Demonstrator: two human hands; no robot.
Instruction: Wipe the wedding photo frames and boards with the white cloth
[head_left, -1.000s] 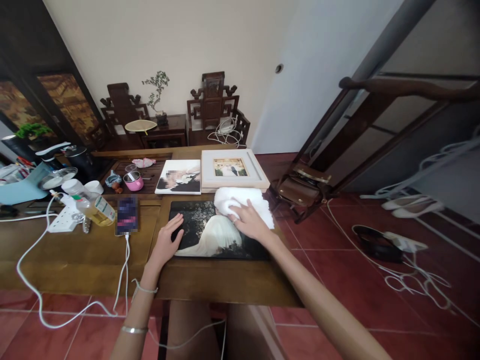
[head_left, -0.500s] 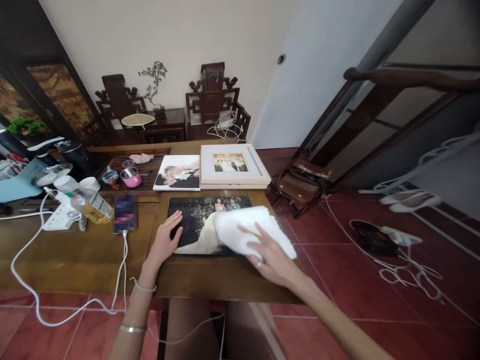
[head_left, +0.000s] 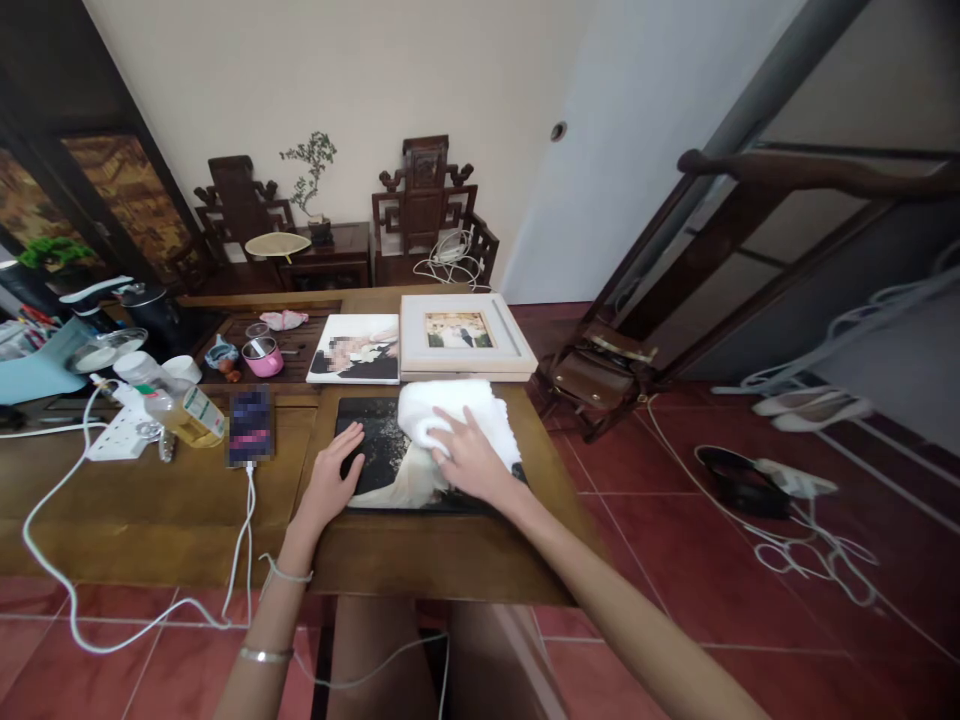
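A dark photo print [head_left: 375, 455] showing a white dress lies flat on the wooden table [head_left: 172, 500] in front of me. My left hand [head_left: 330, 485] rests open on its left edge, fingers spread and flat. My right hand [head_left: 465, 460] presses flat on a white folded cloth [head_left: 450, 415] that covers the upper middle of the print. Behind it lie a second photo print [head_left: 358, 350] and a white framed photo [head_left: 463, 335].
A phone [head_left: 250, 428] on a white cable, a bottle [head_left: 184, 415] and a power strip [head_left: 124, 438] lie to the left, with a pink pot [head_left: 262, 357] and cups behind. A brown bag [head_left: 596, 378], shoes and cables lie on the red tiled floor at right.
My right hand swept the cloth down to the print's lower right corner, then back up to its upper middle. My left hand stayed on the left edge.
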